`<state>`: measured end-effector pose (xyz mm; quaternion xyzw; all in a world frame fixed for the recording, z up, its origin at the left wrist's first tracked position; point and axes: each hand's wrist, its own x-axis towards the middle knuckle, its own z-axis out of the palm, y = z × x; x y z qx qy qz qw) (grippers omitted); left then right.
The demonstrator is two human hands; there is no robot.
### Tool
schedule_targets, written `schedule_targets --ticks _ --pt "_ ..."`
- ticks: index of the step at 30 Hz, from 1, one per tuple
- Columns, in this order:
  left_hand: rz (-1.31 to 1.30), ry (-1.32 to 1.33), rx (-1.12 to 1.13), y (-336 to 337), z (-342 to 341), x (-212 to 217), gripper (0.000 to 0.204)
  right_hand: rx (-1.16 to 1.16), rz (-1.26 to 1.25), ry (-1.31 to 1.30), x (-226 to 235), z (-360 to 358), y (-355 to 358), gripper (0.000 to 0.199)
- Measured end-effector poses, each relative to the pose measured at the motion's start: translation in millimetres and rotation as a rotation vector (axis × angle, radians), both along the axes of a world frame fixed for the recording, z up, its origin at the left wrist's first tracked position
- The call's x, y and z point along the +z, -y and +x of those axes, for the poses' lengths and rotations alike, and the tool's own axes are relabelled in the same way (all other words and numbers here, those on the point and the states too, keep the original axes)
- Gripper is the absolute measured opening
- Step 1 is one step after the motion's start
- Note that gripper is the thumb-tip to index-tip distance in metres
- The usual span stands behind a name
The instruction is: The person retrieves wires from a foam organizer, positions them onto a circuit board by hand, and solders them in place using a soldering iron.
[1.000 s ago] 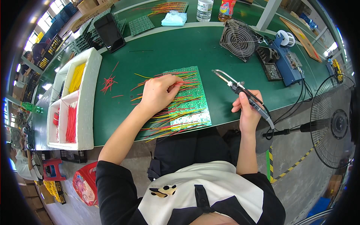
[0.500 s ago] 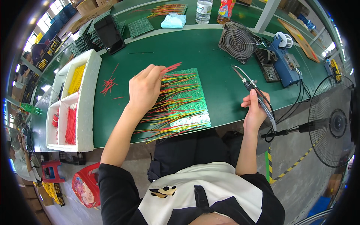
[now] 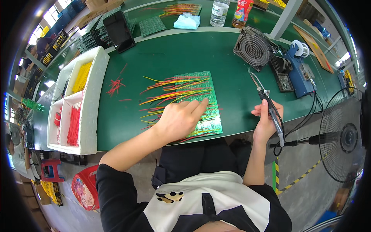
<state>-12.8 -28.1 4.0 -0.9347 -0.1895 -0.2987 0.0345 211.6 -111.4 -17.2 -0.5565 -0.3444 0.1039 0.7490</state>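
Note:
My left hand (image 3: 181, 119) lies over the green circuit board (image 3: 197, 75), fingers together and reaching toward its right half. The palm hides the thumb and whatever the fingers hold. Red, yellow and black wires (image 3: 160, 94) lie in rows across the board, their loose ends past its left edge. To the right, my right hand (image 3: 267, 120) is closed around a soldering iron (image 3: 273, 113) with a thin metal feed tube beside its tip. The iron points up and away, in the air off the board.
A white foam box (image 3: 101, 77) with yellow and red wires stands left, near scattered red wire pieces (image 3: 115, 86). Behind are a black phone (image 3: 118, 31), stacked boards (image 3: 96, 36) and bottles (image 3: 219, 13). A square fan (image 3: 253, 48) and blue solder feeder (image 3: 300, 73) stand back right.
My left hand has come down and toward me, from above the board's top left corner onto its middle. The red wires in its fingers no longer show clearly. My right hand keeps the iron.

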Motion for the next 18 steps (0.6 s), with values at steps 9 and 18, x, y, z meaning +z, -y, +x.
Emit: schedule_targets --ticks 9,18 --pt "-0.218 0.105 0.148 -15.6 2.1 1.2 0.012 0.003 0.037 -0.009 -3.5 1.4 1.7 0.017" --pt "-0.393 0.306 0.108 -36.4 3.8 -0.4 0.004 0.095 -0.015 -0.212 10.9 -5.5 3.6 0.020"
